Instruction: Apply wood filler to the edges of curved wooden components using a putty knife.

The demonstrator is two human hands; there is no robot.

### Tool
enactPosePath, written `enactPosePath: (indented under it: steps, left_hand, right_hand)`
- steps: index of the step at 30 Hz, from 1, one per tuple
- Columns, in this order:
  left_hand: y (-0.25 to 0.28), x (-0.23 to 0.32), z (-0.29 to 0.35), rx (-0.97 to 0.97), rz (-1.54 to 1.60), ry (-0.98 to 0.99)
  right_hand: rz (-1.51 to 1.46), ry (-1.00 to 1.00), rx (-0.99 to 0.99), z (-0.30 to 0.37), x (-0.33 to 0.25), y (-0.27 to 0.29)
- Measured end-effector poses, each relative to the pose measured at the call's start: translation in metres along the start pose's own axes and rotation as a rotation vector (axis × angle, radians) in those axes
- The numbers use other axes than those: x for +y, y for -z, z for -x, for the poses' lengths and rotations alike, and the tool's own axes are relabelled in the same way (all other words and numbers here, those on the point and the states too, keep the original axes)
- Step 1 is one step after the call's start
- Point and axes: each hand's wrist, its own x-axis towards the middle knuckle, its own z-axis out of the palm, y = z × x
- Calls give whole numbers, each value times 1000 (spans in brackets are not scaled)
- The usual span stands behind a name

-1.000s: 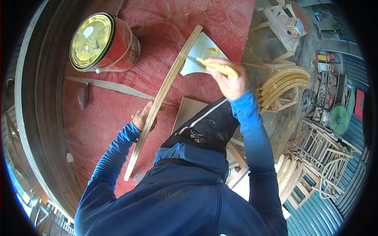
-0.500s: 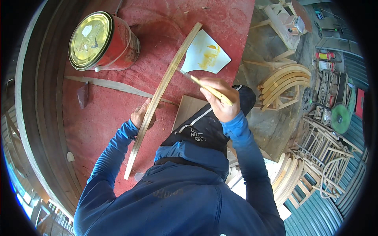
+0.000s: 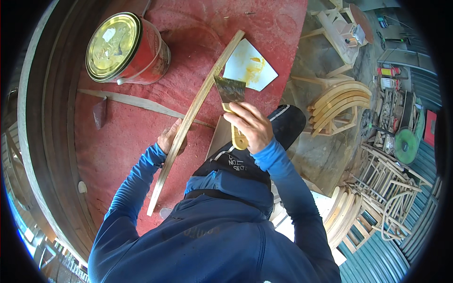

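Note:
My left hand (image 3: 169, 138) is closed around a long, slightly curved strip of wood (image 3: 196, 104), which slants from lower left to upper right in front of me. In my right hand (image 3: 255, 126) is a putty knife (image 3: 230, 89) with a broad metal blade and a pale yellow handle. One corner of its blade is at the strip's right edge; I cannot tell whether they touch. Just beyond the blade lies a white angular plate (image 3: 251, 66) smeared with yellow-brown paste, partly behind the strip's far end.
A red bucket (image 3: 150, 56) with a gold lid stands at the far left on the red surface (image 3: 127, 151). A thin wooden strip (image 3: 137, 104) and a small dark scrap (image 3: 99, 113) lie nearer. Curved wooden pieces (image 3: 339, 101) are stacked at right, beside wooden frames.
My right hand has moved left and toward me, turning the putty knife so its broad blade face shows. The left hand keeps its hold on the strip.

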Motion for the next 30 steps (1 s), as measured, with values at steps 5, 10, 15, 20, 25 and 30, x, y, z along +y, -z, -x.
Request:
enactPosePath:
  steps: [5,10,15,20,25,30]
  left_hand:
    - [1,-1,-1,-19,1,-7]
    - [-1,0,1,1,-23,-29]
    - [0,-1,0,34,-134,-31]
    - [-1,-1,-1,-18,-6,-14]
    - [-3,1,1,-1,-73,-50]
    - [-4,-3,-1,45,-124,-62]
  right_hand:
    - [-78,-81,60,-17,13,21]
    - [-43,6,-4,-44,21,13]
    - [-8,4,-156,-27,-8,27]
    - [-248,-81,33,-52,18,38]
    - [-179,0,-43,-75,30,26]
    - [-326,-58,-165,-57,10,44]
